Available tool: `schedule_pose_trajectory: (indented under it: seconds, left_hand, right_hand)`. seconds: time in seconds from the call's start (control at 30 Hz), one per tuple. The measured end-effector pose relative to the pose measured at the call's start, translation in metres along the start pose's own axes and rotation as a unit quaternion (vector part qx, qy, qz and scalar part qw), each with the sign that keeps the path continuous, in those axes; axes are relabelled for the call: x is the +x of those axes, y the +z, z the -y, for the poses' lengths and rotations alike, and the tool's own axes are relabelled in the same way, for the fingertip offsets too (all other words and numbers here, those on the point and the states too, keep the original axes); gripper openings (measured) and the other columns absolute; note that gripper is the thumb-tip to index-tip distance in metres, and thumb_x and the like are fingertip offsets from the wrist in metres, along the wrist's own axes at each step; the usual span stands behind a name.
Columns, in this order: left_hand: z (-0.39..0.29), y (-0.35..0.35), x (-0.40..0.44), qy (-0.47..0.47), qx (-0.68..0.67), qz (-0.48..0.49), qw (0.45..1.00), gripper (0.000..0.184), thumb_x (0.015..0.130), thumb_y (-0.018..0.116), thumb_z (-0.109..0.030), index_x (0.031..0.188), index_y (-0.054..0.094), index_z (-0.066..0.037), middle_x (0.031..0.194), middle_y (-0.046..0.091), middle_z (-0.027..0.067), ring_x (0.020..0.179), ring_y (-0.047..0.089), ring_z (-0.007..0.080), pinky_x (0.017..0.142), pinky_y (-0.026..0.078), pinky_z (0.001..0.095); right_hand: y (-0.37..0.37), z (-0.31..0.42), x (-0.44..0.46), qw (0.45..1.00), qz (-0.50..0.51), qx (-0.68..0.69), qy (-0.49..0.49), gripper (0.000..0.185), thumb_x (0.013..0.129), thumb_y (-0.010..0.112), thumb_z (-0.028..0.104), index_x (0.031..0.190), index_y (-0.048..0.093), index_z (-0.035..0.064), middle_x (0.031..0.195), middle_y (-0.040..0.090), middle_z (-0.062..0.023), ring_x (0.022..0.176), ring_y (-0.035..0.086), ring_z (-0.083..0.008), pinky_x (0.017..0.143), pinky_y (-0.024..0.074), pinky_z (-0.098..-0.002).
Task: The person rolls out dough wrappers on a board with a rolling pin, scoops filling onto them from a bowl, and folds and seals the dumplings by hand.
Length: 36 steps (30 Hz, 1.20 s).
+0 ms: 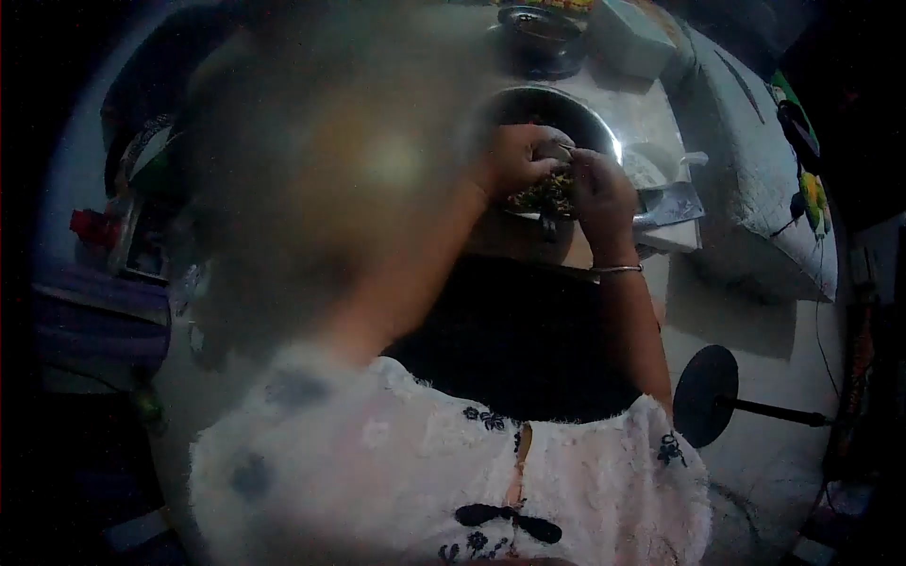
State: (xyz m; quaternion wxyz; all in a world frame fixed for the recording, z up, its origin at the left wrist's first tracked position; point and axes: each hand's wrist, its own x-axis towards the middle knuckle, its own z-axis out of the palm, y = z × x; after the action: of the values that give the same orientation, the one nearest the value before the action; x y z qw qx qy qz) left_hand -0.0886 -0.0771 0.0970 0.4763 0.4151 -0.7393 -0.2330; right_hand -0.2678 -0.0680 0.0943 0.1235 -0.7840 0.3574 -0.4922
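Both of my hands meet above a shiny metal bowl (604, 127), which holds a chopped, greenish mixture (547, 194). My left hand (525, 158) is closed, its fingers curled round a small pale piece (559, 149). From the other side my right hand (605, 193), with a bangle on the wrist, pinches at the same piece. The piece is too small and dim to name; it may be a thin wrapper. A dark handle (549, 228) sticks out at the bowl's near edge.
Behind the bowl stand a dark pot (540, 45) and a white box (630, 40). A plastic packet (672, 204) lies right of the bowl, beside a big white block (755, 179). A black disc with a rod (708, 396) is lower right. Blur covers the left centre.
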Motion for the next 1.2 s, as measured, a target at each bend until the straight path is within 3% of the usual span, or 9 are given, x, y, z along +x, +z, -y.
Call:
schedule_pose_trajectory:
  seconds: [0.1,0.2,0.27,0.37,0.47,0.6,0.97,1.1,1.2]
  left_hand:
    - [-0.002,0.0,0.0,-0.023,-0.041,0.032,0.998,0.028,0.074,0.07,-0.016,0.101,0.064,-0.009,0.091,0.066,0.011,0.081,0.065,0.0199,0.071,0.051,0.0308]
    - [-0.006,-0.001,0.001,-0.001,-0.048,0.033,0.998,0.028,0.075,0.071,-0.017,0.101,0.064,-0.009,0.092,0.066,0.0113,0.081,0.065,0.02,0.072,0.051,0.0309]
    - [-0.004,0.0,0.002,0.03,-0.001,0.007,1.0,0.027,0.075,0.071,-0.018,0.1,0.064,-0.008,0.091,0.066,0.0113,0.082,0.065,0.0208,0.073,0.051,0.0312]
    - [-0.003,-0.001,0.0,-0.001,-0.022,0.031,0.999,0.028,0.08,0.067,-0.016,0.105,0.059,-0.006,0.097,0.065,0.0088,0.091,0.063,0.0185,0.08,0.05,0.0316]
    - [-0.008,-0.002,0.002,0.005,0.01,0.005,1.0,0.029,0.074,0.071,-0.019,0.099,0.06,-0.008,0.089,0.066,0.011,0.083,0.064,0.0236,0.073,0.05,0.0338]
    - [-0.006,-0.002,0.003,0.025,0.037,0.011,0.999,0.032,0.074,0.071,-0.02,0.1,0.059,-0.008,0.09,0.065,0.0119,0.084,0.064,0.0253,0.073,0.05,0.0345]
    - [-0.014,0.0,0.002,0.05,0.034,0.037,0.997,0.046,0.077,0.07,-0.021,0.116,0.051,-0.007,0.109,0.06,0.0119,0.094,0.062,0.0232,0.08,0.049,0.032]
    - [-0.01,0.001,0.002,0.037,-0.009,0.048,0.998,0.048,0.077,0.07,-0.017,0.12,0.049,-0.007,0.112,0.06,0.0118,0.096,0.062,0.0223,0.082,0.049,0.0317]
    - [-0.011,0.001,0.002,0.028,0.004,0.05,0.998,0.049,0.077,0.068,-0.014,0.122,0.048,-0.007,0.113,0.059,0.0116,0.097,0.062,0.0221,0.082,0.049,0.0318]
  right_hand:
    - [0.002,-0.004,0.0,0.999,-0.016,0.046,0.006,0.017,0.083,0.062,0.008,0.1,0.061,0.0063,0.095,0.064,-0.0106,0.087,0.064,-0.023,0.072,0.0514,-0.0324]
    - [0.004,-0.006,-0.001,0.989,0.004,0.096,0.111,0.015,0.084,0.062,0.01,0.099,0.062,0.006,0.096,0.065,-0.0092,0.088,0.064,-0.0198,0.074,0.0508,-0.031]
    - [0.012,-0.019,-0.003,0.96,-0.038,0.237,0.146,0.015,0.085,0.062,0.013,0.099,0.064,0.0056,0.098,0.066,-0.0084,0.089,0.063,-0.0166,0.076,0.0499,-0.0297]
    - [0.002,-0.003,0.002,0.96,0.002,0.211,0.182,0.018,0.085,0.063,0.013,0.101,0.064,0.0042,0.1,0.065,-0.0094,0.089,0.062,-0.0156,0.077,0.0495,-0.0291]
    - [0.001,-0.004,0.002,0.929,0.02,0.28,0.24,0.019,0.086,0.062,0.011,0.102,0.064,0.0025,0.098,0.065,-0.0092,0.087,0.062,-0.0149,0.076,0.0494,-0.0281]
    - [0.0,0.0,0.002,0.915,-0.001,0.329,0.236,0.017,0.086,0.061,0.01,0.1,0.065,0.0017,0.095,0.066,-0.0079,0.085,0.062,-0.0139,0.074,0.0491,-0.0263]
    - [0.008,-0.003,0.0,0.966,-0.069,0.199,0.147,0.01,0.086,0.061,0.011,0.089,0.064,0.0018,0.079,0.065,-0.0039,0.068,0.058,-0.0102,0.061,0.0461,-0.0236]
    - [0.01,-0.007,-0.002,0.971,-0.075,0.198,0.111,0.012,0.087,0.06,0.012,0.09,0.064,0.0017,0.081,0.065,-0.0039,0.069,0.059,-0.0105,0.061,0.0459,-0.0236]
    - [0.008,-0.001,-0.002,0.954,-0.071,0.25,0.151,0.012,0.088,0.058,0.012,0.092,0.063,0.001,0.085,0.066,-0.0061,0.074,0.061,-0.0121,0.065,0.0485,-0.025]
